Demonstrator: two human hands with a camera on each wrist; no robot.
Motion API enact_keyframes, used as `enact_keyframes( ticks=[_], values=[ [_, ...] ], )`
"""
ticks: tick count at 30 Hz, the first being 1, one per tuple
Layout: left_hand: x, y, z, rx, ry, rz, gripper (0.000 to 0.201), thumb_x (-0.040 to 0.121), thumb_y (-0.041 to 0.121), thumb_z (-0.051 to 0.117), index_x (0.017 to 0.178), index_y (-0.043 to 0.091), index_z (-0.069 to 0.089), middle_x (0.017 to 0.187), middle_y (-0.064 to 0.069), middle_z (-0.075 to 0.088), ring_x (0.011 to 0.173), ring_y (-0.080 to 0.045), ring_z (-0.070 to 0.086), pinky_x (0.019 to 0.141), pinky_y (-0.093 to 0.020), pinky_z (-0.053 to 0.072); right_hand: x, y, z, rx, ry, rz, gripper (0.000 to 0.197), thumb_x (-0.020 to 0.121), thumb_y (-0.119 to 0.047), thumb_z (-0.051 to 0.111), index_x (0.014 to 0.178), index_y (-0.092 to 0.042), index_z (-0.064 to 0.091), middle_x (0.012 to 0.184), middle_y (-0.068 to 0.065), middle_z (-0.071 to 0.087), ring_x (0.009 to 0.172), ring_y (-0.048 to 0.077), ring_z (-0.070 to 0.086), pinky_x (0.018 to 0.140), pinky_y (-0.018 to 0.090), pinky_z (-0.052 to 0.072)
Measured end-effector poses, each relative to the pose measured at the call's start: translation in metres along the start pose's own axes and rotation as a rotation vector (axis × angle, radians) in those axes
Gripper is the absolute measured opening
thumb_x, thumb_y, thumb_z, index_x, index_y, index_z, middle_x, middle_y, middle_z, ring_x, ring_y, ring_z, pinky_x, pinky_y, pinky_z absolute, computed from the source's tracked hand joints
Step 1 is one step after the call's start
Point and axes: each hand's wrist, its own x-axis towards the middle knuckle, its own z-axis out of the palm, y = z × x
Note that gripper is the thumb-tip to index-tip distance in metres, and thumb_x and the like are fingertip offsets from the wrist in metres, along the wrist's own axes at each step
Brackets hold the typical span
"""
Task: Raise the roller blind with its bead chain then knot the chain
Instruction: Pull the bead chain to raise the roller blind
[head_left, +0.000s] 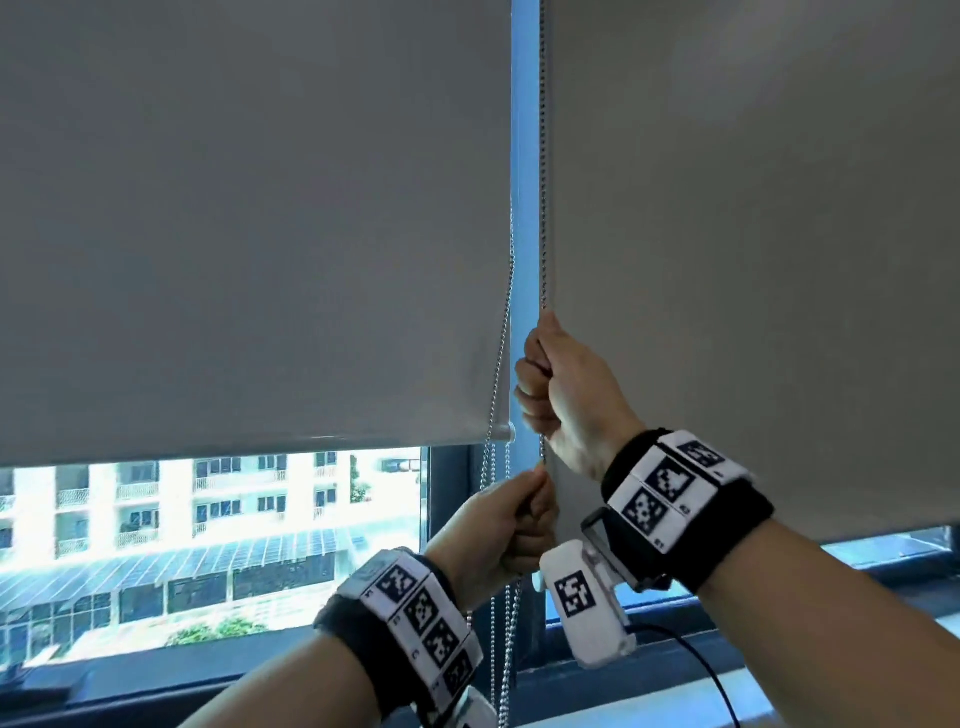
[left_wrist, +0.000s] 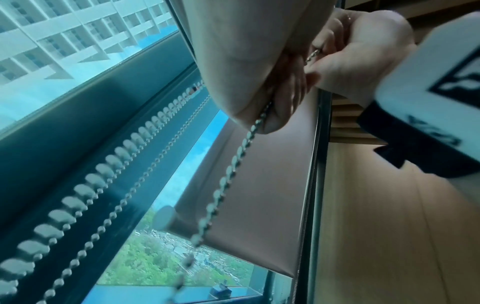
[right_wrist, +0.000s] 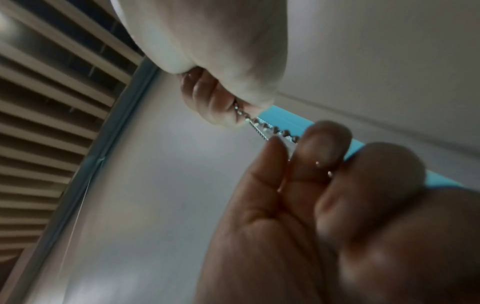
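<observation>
Two grey roller blinds cover the window: the left blind (head_left: 260, 234) has its bottom bar (head_left: 311, 441) partway up the glass, and the right blind (head_left: 753, 260) hangs lower. A metal bead chain (head_left: 543, 208) runs taut down the gap between them. My right hand (head_left: 545, 374) grips it in a fist. Just below, my left hand (head_left: 530, 499) pinches the same strand. A slack strand (head_left: 505, 322) hangs beside them and continues under my left hand. The left wrist view shows the chain (left_wrist: 233, 164) leaving my left hand (left_wrist: 259, 98), with my right hand (left_wrist: 358, 51) above. In the right wrist view both hands hold the chain (right_wrist: 270, 128).
A dark window frame post (head_left: 452, 499) and sill (head_left: 649, 675) lie below the blinds. Outside the glass stands a pale apartment building (head_left: 182, 499). A black cable (head_left: 711, 675) trails from the right wrist camera. A slatted wooden ceiling (right_wrist: 39, 123) is overhead.
</observation>
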Motion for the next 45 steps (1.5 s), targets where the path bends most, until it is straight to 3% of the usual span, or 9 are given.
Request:
enact_keyframes(
  ticks=[4,11,15,19,22,27,33,38,45],
  values=[
    [0.006,0.022,-0.004,0.039,0.003,0.023,0.055,0.095,0.051,0.026,0.081,0.011,0.061,0.065,-0.005,0.055,0.056,-0.017,0.052,0.056,-0.028,0.04,-0.008,0.008,-0.002,0.103,-0.002,0.027,0.051,0.1,-0.042,0.028,0.053,-0.025,0.023,0.042,-0.01,0.019,0.037,0.008,0.012,0.037,0.021,0.009],
    [0.03,0.108,0.025,0.083,-0.007,0.205,0.064,0.096,0.056,0.018,0.122,0.008,0.052,0.097,-0.012,0.063,0.086,-0.023,0.063,0.076,-0.035,0.049,-0.03,0.041,-0.005,0.081,-0.033,0.073,0.052,0.1,-0.044,0.03,0.053,-0.023,0.034,0.042,-0.009,0.028,0.034,0.006,0.017,0.037,0.02,0.01],
    [0.039,0.142,0.04,0.065,0.043,0.282,0.04,0.098,0.049,0.03,0.098,0.018,0.056,0.071,0.001,0.057,0.061,-0.012,0.057,0.056,-0.025,0.046,-0.048,0.063,-0.011,-0.066,-0.017,0.133,0.044,0.101,-0.042,0.028,0.062,-0.023,0.031,0.043,-0.01,0.029,0.037,0.007,0.019,0.043,0.025,0.014],
    [0.043,0.133,0.043,0.026,0.126,0.285,0.042,0.1,0.04,0.034,0.062,0.022,0.035,0.043,0.01,0.024,0.034,-0.005,0.018,0.034,-0.017,0.011,-0.062,0.09,-0.019,-0.165,-0.02,0.18,0.039,0.099,-0.045,0.032,0.067,-0.023,0.037,0.062,0.011,0.034,0.047,0.013,0.03,0.045,0.023,0.024],
    [0.042,0.118,0.037,-0.032,0.115,0.282,0.044,0.1,0.036,0.036,0.058,0.023,0.032,0.043,0.009,0.02,0.034,-0.005,0.015,0.033,-0.017,0.01,-0.062,0.095,-0.025,-0.157,-0.05,0.21,0.043,0.095,-0.052,0.032,0.072,-0.019,0.048,0.064,0.008,0.041,0.049,0.013,0.039,0.047,0.021,0.031],
    [0.037,0.103,0.028,-0.046,0.104,0.267,0.044,0.1,0.039,0.035,0.059,0.023,0.029,0.042,0.009,0.02,0.033,-0.004,0.014,0.031,-0.016,0.011,-0.033,0.086,-0.037,-0.229,-0.012,0.127,0.066,0.078,-0.074,0.025,0.099,-0.023,0.062,0.088,-0.002,0.068,0.087,0.015,0.062,0.084,0.037,0.043],
    [0.032,0.072,0.025,-0.077,0.067,0.216,0.043,0.1,0.04,0.033,0.061,0.023,0.029,0.041,0.011,0.022,0.033,-0.003,0.013,0.029,-0.015,0.012,0.011,0.032,-0.022,-0.135,0.072,-0.046,0.053,0.097,-0.049,0.031,0.116,-0.006,0.055,0.101,0.01,0.062,0.091,0.016,0.057,0.082,0.031,0.044],
    [0.026,0.049,0.018,0.043,0.098,0.163,0.045,0.098,0.042,0.039,0.058,0.023,0.031,0.046,0.009,0.021,0.037,-0.005,0.014,0.035,-0.017,0.01,0.025,-0.012,-0.003,-0.057,0.048,-0.104,0.024,0.102,-0.03,0.034,0.104,-0.014,0.051,0.077,0.003,0.059,0.066,0.016,0.056,0.064,0.026,0.045],
    [0.017,0.012,-0.001,0.06,0.057,0.028,0.046,0.095,0.048,0.038,0.058,0.022,0.044,0.048,0.006,0.027,0.037,-0.005,0.021,0.039,-0.02,0.013,0.018,0.008,0.001,-0.106,0.119,-0.117,0.054,0.101,-0.04,0.026,0.051,-0.022,0.032,0.035,-0.005,0.029,0.034,0.014,0.017,0.038,0.024,0.013]
  ],
)
